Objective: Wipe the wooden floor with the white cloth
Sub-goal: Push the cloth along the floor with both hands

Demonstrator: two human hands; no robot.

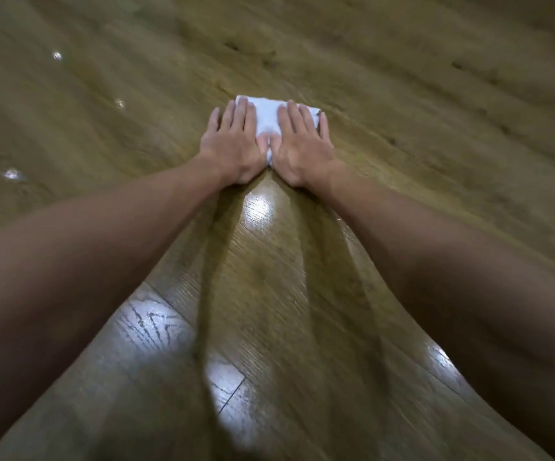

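Hands, two. Left hand (232,144): flat, fingers straight and slightly spread, palm down, pressing on the left part of the cloth. Right hand (302,146): likewise flat, fingers straight, pressing on the right part; the thumbs of both meet near the cloth's near edge.

Forearms, two, bare, stretched forward from the lower corners of the view and converging on the cloth.

White cloth (267,116), one: folded into a small pad, lying on the floor beneath both hands, its far edge and middle strip showing between the fingers; a dark mark at its right corner, too small to identify.

Wooden floor (402,94), one: brown planks, grain blurred farther out. Bright glossy reflections, several, between the forearms; three small glints at left.
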